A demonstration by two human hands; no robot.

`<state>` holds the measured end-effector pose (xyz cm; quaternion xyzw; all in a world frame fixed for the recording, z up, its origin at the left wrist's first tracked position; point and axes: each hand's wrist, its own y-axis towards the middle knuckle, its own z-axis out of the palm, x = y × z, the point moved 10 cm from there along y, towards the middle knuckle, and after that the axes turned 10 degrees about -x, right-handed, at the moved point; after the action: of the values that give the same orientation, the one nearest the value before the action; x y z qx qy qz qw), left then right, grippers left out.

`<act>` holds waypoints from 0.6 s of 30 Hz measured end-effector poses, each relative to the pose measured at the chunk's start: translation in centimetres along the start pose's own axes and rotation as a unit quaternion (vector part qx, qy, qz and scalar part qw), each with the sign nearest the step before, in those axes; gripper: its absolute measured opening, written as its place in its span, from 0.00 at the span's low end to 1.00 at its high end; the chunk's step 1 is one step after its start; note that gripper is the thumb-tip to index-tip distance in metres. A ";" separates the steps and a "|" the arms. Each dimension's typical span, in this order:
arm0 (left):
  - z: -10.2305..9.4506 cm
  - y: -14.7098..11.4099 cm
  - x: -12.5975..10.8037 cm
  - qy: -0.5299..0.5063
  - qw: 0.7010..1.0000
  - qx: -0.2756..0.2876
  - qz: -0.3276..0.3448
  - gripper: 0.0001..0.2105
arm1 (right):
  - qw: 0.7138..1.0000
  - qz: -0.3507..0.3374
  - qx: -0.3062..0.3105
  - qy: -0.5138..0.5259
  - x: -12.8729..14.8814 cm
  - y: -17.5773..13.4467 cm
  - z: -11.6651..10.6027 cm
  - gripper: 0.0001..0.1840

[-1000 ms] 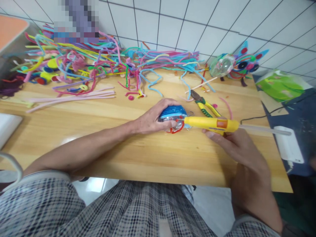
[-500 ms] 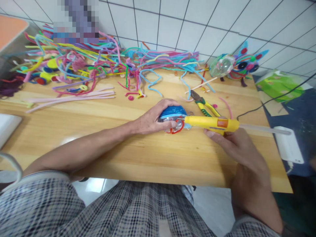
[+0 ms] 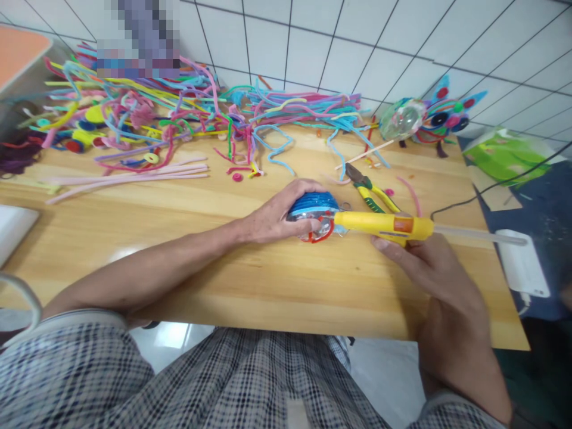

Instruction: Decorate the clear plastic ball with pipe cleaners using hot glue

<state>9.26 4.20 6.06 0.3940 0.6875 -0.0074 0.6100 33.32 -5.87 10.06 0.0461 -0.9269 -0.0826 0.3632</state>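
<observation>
Just clamps some blue-topped thingy (image 3: 314, 202) in left hand (image 3: 282, 215), grips yellow glue gun (image 3: 375, 223) at its 3 o'clock in right hand (image 3: 422, 259).

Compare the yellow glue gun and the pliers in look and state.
The glue gun is in the grip of the right hand; the pliers lie on the table. The glue gun is nearly all yellow; the pliers are yellow and green with a dark tip. A translucent stick extends from the glue gun's rear; none from the pliers. Both show yellow.
</observation>
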 end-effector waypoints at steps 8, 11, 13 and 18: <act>0.0 0.0 0.0 0.000 1.000 0.005 -0.014 0.32 | 1.000 0.010 -0.010 0.013 0.6 0.3 0.0 0.22; 0.1 0.0 0.0 0.000 1.000 0.006 -0.011 0.32 | 1.000 0.019 -0.004 0.010 0.5 0.2 0.0 0.22; 0.1 0.0 0.0 0.000 1.000 0.005 -0.010 0.32 | 1.000 0.026 0.002 0.005 0.3 0.2 0.0 0.22; 0.0 0.0 0.1 -0.005 1.000 0.003 -0.013 0.32 | 0.999 0.043 -0.001 0.003 0.4 0.3 0.1 0.24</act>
<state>9.30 4.23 5.96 0.3872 0.6893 -0.0195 0.6120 33.00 -5.67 10.32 0.0061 -0.9269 -0.0673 0.3692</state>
